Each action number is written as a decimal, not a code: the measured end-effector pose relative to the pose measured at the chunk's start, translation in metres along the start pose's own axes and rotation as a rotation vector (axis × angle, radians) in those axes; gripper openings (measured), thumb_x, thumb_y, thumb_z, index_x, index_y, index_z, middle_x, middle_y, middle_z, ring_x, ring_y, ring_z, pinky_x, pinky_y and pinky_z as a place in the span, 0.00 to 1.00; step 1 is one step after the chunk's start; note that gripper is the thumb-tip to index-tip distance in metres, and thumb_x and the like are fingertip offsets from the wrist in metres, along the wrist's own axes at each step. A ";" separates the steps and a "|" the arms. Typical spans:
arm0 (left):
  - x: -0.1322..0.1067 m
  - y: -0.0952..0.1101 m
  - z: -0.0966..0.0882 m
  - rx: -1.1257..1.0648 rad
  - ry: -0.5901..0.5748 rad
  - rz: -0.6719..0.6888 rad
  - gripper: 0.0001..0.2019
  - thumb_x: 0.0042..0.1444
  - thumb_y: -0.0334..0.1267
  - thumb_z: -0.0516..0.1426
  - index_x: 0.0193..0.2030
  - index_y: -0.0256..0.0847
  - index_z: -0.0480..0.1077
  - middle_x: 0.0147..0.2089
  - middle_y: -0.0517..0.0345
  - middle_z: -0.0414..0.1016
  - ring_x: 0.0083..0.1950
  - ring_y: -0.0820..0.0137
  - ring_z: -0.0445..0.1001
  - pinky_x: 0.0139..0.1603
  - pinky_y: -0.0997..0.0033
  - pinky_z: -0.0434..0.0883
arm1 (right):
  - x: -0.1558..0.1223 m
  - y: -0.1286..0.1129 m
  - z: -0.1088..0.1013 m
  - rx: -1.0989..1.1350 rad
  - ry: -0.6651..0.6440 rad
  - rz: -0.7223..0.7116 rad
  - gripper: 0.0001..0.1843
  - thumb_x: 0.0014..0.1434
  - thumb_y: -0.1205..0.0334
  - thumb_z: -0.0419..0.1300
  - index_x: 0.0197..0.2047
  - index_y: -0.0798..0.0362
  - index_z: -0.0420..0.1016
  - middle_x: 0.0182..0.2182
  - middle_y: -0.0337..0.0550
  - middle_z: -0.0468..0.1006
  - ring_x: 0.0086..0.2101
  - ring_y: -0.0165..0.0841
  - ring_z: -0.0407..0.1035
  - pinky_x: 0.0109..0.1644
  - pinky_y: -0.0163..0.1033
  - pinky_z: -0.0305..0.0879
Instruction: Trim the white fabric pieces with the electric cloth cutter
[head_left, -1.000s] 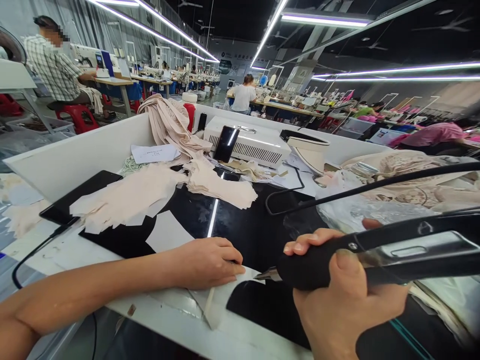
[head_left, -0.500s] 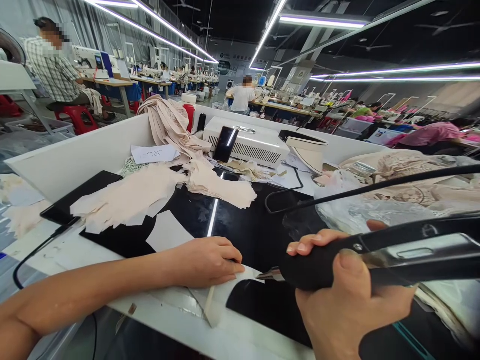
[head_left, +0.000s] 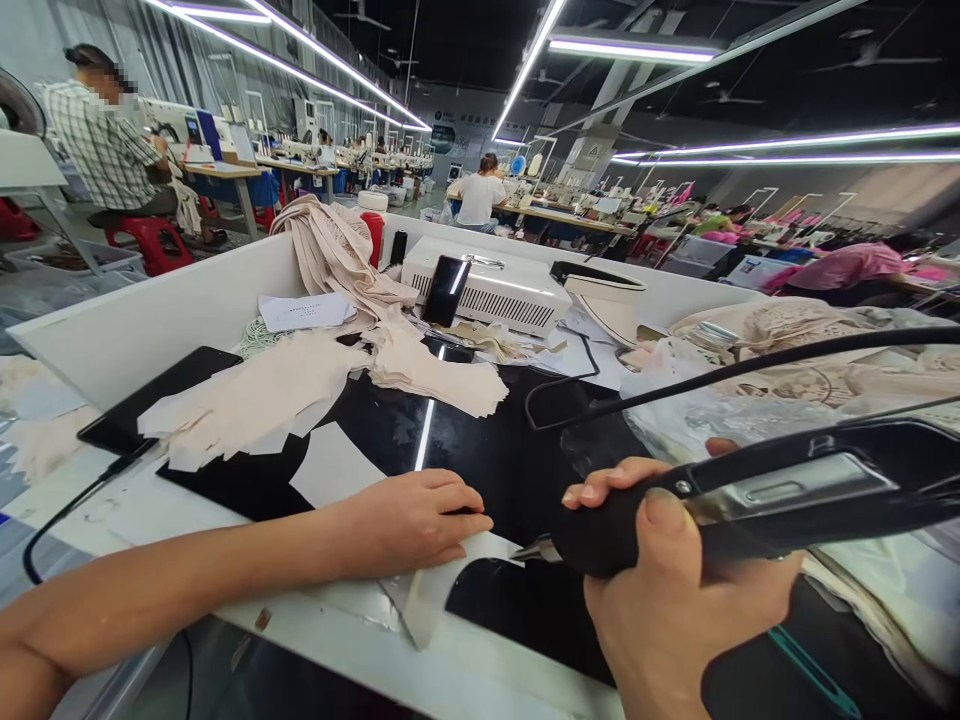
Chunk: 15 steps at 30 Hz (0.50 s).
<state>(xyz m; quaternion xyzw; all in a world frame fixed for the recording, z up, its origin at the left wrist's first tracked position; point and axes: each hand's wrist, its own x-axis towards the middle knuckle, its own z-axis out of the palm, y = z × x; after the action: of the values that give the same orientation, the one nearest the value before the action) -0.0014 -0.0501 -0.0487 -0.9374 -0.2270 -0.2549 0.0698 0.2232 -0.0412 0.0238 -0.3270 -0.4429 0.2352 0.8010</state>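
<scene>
My left hand [head_left: 420, 520] rests on a white piece of fabric or paper [head_left: 429, 598], its fingers stretched out and slightly apart. That piece lies over the front edge of a glossy black board [head_left: 480, 450], and its near end hangs down toward the table edge. My right hand [head_left: 675, 600] is wrapped round a black corded hand tool with a silver panel [head_left: 795, 495]. The tool's pointed metal tip [head_left: 536, 550] meets the right end of the white piece, just right of my left fingers.
Stacked cream fabric pieces [head_left: 247, 395] lie on the left, with more [head_left: 435, 370] at the back. A phone [head_left: 447, 290] leans on a white vented box [head_left: 517, 300]. A black cable [head_left: 735, 378] crosses the right side above plastic-wrapped fabric. Co-workers sit at machines beyond.
My left fingers have spread from a more curled, pressed pose. My right hand and the tool have shifted slightly left in the view, the tool's rear end showing more. The camera view has moved slightly.
</scene>
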 end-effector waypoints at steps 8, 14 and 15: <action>0.002 0.036 -0.022 -0.002 -0.329 -0.239 0.21 0.68 0.13 0.63 0.59 0.39 0.77 0.60 0.46 0.85 0.55 0.57 0.86 0.54 0.64 0.87 | -0.009 -0.005 -0.011 -0.082 0.033 -0.032 0.35 0.54 0.48 0.93 0.57 0.42 0.84 0.30 0.28 0.87 0.23 0.37 0.78 0.27 0.45 0.85; 0.009 0.041 -0.032 -0.066 -0.501 -0.353 0.19 0.72 0.14 0.60 0.61 0.40 0.75 0.59 0.48 0.84 0.56 0.56 0.86 0.56 0.62 0.88 | -0.016 -0.014 -0.012 -0.082 0.050 -0.076 0.36 0.53 0.47 0.95 0.57 0.43 0.84 0.29 0.29 0.89 0.20 0.37 0.77 0.26 0.46 0.85; 0.010 0.041 -0.034 -0.081 -0.519 -0.356 0.19 0.73 0.15 0.60 0.62 0.40 0.75 0.61 0.46 0.85 0.59 0.55 0.87 0.59 0.61 0.89 | -0.017 -0.015 -0.012 -0.081 0.051 -0.079 0.36 0.53 0.47 0.95 0.57 0.43 0.85 0.29 0.29 0.89 0.20 0.37 0.77 0.25 0.46 0.86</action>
<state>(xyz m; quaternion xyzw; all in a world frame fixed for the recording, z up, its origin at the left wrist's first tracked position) 0.0097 -0.0909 -0.0156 -0.9187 -0.3872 -0.0241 -0.0737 0.2268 -0.0663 0.0206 -0.3475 -0.4441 0.1771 0.8067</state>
